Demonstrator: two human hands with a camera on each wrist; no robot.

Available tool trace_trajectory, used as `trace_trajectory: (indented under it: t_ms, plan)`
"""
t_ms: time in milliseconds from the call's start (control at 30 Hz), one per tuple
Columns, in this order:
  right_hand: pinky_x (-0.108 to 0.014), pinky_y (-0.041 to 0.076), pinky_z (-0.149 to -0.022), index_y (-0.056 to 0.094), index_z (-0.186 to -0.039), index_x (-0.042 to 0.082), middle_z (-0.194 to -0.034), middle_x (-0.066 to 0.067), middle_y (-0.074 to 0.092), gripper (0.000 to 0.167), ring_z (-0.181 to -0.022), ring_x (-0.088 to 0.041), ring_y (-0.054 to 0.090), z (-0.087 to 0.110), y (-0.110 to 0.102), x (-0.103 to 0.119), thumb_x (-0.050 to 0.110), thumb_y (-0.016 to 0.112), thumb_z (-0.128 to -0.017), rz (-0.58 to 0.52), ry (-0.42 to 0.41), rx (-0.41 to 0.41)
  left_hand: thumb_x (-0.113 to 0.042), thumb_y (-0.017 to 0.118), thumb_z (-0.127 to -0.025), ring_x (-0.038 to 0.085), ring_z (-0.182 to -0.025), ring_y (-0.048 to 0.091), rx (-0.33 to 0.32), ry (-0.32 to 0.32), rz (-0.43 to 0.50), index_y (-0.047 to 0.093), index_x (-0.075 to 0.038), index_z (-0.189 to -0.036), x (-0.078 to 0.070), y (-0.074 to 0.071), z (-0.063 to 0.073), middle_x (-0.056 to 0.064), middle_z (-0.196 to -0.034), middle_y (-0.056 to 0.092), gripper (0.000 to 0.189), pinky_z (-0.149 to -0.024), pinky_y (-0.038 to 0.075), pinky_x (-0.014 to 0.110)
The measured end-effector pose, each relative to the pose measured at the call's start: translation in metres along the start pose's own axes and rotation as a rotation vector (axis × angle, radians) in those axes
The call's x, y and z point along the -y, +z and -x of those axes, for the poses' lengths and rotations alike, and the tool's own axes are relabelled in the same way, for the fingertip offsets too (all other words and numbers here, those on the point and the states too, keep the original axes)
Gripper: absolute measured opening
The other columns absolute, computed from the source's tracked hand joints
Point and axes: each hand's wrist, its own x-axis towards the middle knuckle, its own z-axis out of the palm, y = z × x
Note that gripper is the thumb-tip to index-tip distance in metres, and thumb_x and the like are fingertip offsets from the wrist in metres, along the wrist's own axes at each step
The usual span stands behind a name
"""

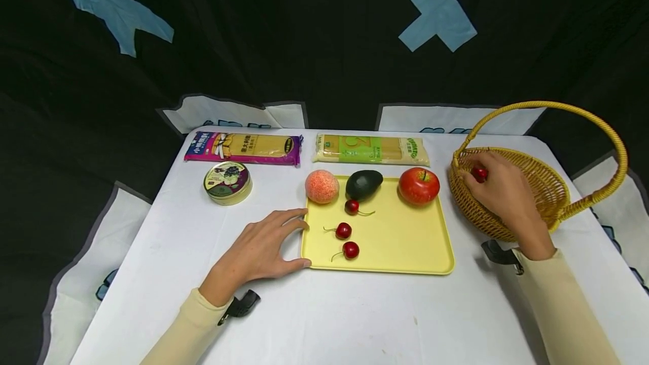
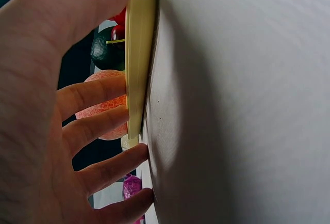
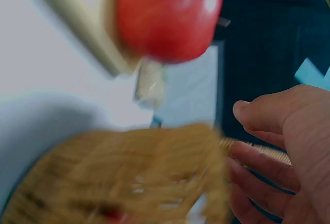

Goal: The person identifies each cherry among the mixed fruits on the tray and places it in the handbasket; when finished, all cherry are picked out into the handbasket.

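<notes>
My left hand (image 1: 263, 245) spreads at the left side of a yellow tray (image 1: 400, 235), thumb at the near corner and fingertips along the rim. On the tray lie cherries (image 1: 343, 231), a dark green avocado (image 1: 364, 185), a red apple (image 1: 418, 186) and a rough pinkish-orange round fruit (image 1: 321, 186). My right hand (image 1: 502, 193) reaches over a wicker basket (image 1: 545, 176), and a cherry (image 1: 479, 173) shows beside its fingertips. The right wrist view has thumb and fingers apart with nothing between them, and a blurred red spot (image 3: 113, 213) low in the basket.
Behind the tray lie a purple-ended noodle pack (image 1: 243, 147) and a green-and-yellow noodle pack (image 1: 372, 149). A round tin (image 1: 228, 183) stands left of the tray. The basket's tall handle (image 1: 603, 123) arches up to the right of my right hand.
</notes>
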Motion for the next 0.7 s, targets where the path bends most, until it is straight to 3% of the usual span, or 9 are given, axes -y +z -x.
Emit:
trace_trajectory:
  t_ms: [100,400,700]
  plan:
    - [-0.056,0.052,-0.081,0.071,-0.132,0.002,-0.127,-0.024,0.067,0.037,-0.098,-0.040,0.060,-0.002,0.001,0.016,0.017,0.077,-0.099,-0.022,-0.046,-0.040,-0.070,0.078,-0.086,0.023,-0.149,0.050,-0.007,0.005,0.001,0.068,-0.026,-0.142,0.000,0.000,0.000,-0.004,-0.167,0.047,0.072,-0.093,0.057,0.059]
    - [-0.055,0.059,-0.082,0.073,-0.129,0.003,-0.119,-0.022,0.071,0.040,-0.097,-0.039,0.067,-0.007,0.015,0.060,0.010,0.085,-0.092,-0.071,-0.167,-0.061,-0.071,0.077,-0.086,0.024,-0.149,0.050,-0.006,0.002,0.000,0.068,-0.025,-0.142,0.001,0.001,0.000,-0.004,-0.167,0.047,0.073,-0.094,0.057,0.059]
    - [-0.049,0.063,-0.076,0.074,-0.122,0.002,-0.113,-0.019,0.074,0.035,-0.088,-0.032,0.072,-0.006,0.040,0.093,0.006,0.086,-0.090,-0.176,-0.352,-0.057,-0.072,0.077,-0.086,0.024,-0.149,0.049,0.002,0.000,-0.006,0.067,-0.026,-0.143,0.001,0.001,-0.001,-0.004,-0.168,0.046,0.074,-0.094,0.057,0.060]
